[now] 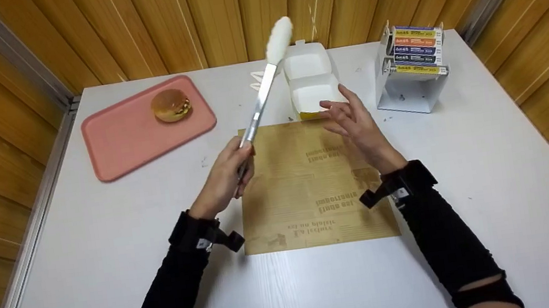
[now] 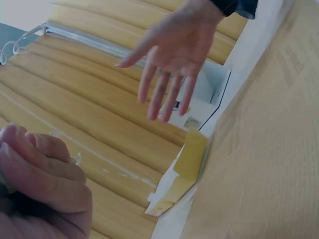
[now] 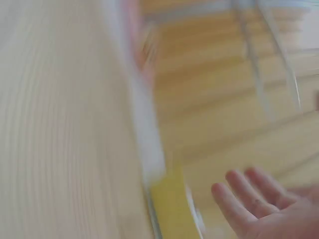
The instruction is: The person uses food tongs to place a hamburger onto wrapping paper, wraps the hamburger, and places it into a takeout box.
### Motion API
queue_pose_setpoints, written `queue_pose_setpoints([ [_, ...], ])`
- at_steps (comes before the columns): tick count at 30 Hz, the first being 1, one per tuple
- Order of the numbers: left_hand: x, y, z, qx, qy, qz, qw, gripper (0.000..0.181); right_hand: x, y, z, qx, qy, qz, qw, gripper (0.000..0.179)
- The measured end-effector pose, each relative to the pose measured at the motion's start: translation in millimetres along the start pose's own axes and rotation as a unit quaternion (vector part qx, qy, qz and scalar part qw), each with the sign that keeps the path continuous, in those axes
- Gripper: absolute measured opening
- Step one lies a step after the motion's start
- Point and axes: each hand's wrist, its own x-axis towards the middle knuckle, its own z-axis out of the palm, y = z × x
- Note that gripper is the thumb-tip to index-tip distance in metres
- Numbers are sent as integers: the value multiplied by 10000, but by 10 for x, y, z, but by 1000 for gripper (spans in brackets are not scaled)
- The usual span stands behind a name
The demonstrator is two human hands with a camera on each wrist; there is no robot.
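My left hand (image 1: pixel 224 174) grips a pair of metal tongs (image 1: pixel 262 97) with a white tip, tilted up and away over the paper. In the left wrist view the curled left fingers (image 2: pixel 50 174) show, while most of the tongs is hidden. My right hand (image 1: pixel 358 124) hovers at the far right of a brown printed paper sheet (image 1: pixel 279 190), holding nothing, its fingers spread and loosely bent. Just beyond it lies an opened white takeaway box (image 1: pixel 306 62) with a yellow outside. The right wrist view is blurred, with the right hand (image 3: pixel 269 209) at its lower right.
At the back left, a pink tray (image 1: pixel 124 139) carries a burger (image 1: pixel 171 105). A white metal rack (image 1: pixel 407 96) at the back right holds several coloured boxes (image 1: pixel 417 48). A small white zigzag item (image 1: pixel 257 79) lies left of the takeaway box. Wood-look walls enclose the table.
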Motion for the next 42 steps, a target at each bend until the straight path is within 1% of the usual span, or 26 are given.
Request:
queue_pose_setpoints([
  [1,1,-25,63,-17,-162,4,9999,24,-11,-13,85,524,-31,101,9986,106],
  [2,1,-50,124,-30,-312,-8,9995,24,-24,-24,167,1002,-95,222,9947,115],
  [3,0,-76,183,-40,-432,-20,9991,25,-39,-36,245,1304,-168,369,9906,124],
  [5,-7,-127,290,-24,-646,-74,9979,26,-74,-49,390,1666,-308,536,9841,134],
  [6,-12,-152,340,-20,-749,-110,9971,27,-93,-52,454,1780,-365,555,9818,133],
  [8,-19,-203,428,-9,-936,-214,9954,27,-130,-60,571,2001,-408,526,9775,127],
  [9,-23,-226,464,-8,-1007,-264,9946,28,-146,-64,621,2068,-397,480,9764,121],
  [12,-43,-269,534,30,-1155,-388,9926,29,-182,-78,737,2289,-204,433,9723,95],
  [14,-58,-281,550,105,-1163,-412,9923,32,-189,-85,784,2347,-75,443,9710,76],
  [17,-77,-285,548,245,-1141,-417,9923,37,-176,-82,817,2390,37,492,9698,53],
  [20,-76,-296,541,340,-1137,-420,9920,42,-156,-71,819,2334,46,492,9711,41],
  [22,-78,-300,537,356,-1138,-437,9919,45,-149,-60,819,2314,40,494,9716,38],
  [26,-84,-296,533,335,-1188,-477,9912,49,-148,-37,819,2239,81,448,9735,38],
  [31,-77,-273,513,277,-1440,-555,9876,55,-146,-17,819,2084,269,455,9766,32],
  [33,-66,-265,484,346,-1545,-543,9859,50,-141,-16,815,1996,331,453,9783,32],
  [36,-39,-263,404,657,-1651,-495,9828,48,-133,-22,802,1897,428,435,9799,35],
  [38,-2,-271,334,886,-1684,-394,9809,50,-127,-30,784,1851,518,411,9805,39],
  [40,37,-285,249,1289,-1649,-230,9776,46,-121,-36,761,1856,630,394,9798,41],
  [42,76,-309,159,1812,-1560,-23,9710,37,-116,-41,734,1859,759,372,9789,40],
])
